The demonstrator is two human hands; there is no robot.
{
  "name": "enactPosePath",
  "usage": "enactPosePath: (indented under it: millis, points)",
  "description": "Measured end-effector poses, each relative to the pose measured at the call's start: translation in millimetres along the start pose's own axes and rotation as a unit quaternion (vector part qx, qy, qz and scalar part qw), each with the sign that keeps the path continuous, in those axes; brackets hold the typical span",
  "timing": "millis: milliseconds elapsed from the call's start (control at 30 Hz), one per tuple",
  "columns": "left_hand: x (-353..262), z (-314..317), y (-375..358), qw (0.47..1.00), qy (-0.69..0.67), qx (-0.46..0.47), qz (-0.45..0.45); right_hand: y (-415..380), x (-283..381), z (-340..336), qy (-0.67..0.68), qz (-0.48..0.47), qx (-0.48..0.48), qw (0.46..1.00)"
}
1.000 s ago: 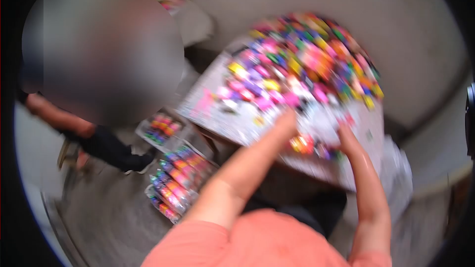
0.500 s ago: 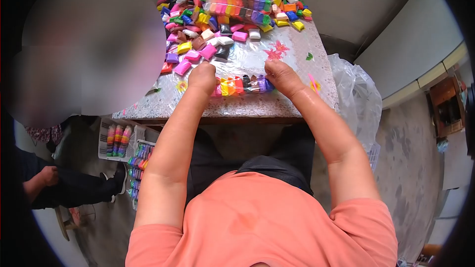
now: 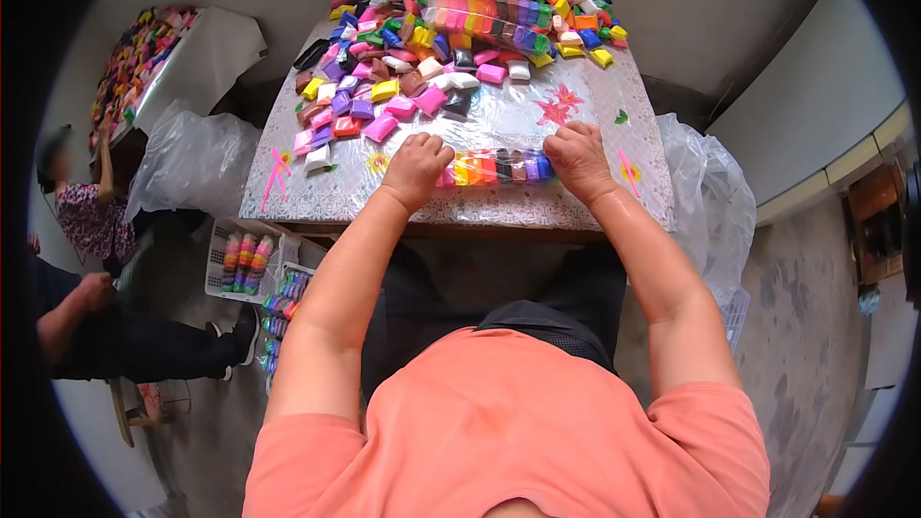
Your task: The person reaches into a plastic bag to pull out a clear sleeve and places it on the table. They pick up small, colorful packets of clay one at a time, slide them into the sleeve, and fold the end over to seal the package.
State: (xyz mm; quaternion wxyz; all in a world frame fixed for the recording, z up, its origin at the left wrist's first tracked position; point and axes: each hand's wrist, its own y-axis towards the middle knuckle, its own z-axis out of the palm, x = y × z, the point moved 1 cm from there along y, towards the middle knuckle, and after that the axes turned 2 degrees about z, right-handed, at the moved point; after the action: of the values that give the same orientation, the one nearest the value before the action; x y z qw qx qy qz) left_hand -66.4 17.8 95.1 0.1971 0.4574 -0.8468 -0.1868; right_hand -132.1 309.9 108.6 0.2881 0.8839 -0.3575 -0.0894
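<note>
A clear plastic bag with a row of colourful small packets (image 3: 494,169) stretches between my hands, just above the near part of the table. My left hand (image 3: 417,169) is closed on its left end, at the pink packets. At the other end, by the blue and purple packets, my right hand (image 3: 578,159) grips the plastic. Beyond my hands lies a heap of loose coloured packets (image 3: 384,89). Two filled clear bags of packets (image 3: 489,14) rest on top of that heap.
The table (image 3: 365,201) has a flowered cover. Pink strips (image 3: 276,178) lie at its left. Clear plastic bags hang at the right (image 3: 710,201) and left (image 3: 197,163). A white basket (image 3: 219,273) holds filled bags. Two other people are at the left, one near another heaped table (image 3: 182,67).
The view has shifted, so the table appears a little further right. Both hands still hold the bag's ends. The left side of the room, blurred over before, now shows.
</note>
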Motion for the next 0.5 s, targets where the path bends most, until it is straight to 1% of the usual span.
enactPosePath:
  millis: [100, 167, 267, 500]
  points:
    - [-1, -7, -2, 0.999, 0.022, 0.027, 0.041, -1, 2, -7, -0.015, -0.021, -0.019, 0.999]
    - [1, -11, -3, 0.996, 0.026, 0.046, 0.068, -1, -1, -7, -0.015, -0.023, -0.003, 1.0]
    - [6, -13, -7, 0.993, 0.047, 0.027, 0.103, -5, -6, -1, 0.011, -0.022, 0.025, 0.999]
    - [15, -13, -15, 0.987, 0.076, 0.055, 0.133, -8, -10, -2, 0.063, -0.045, 0.043, 0.996]
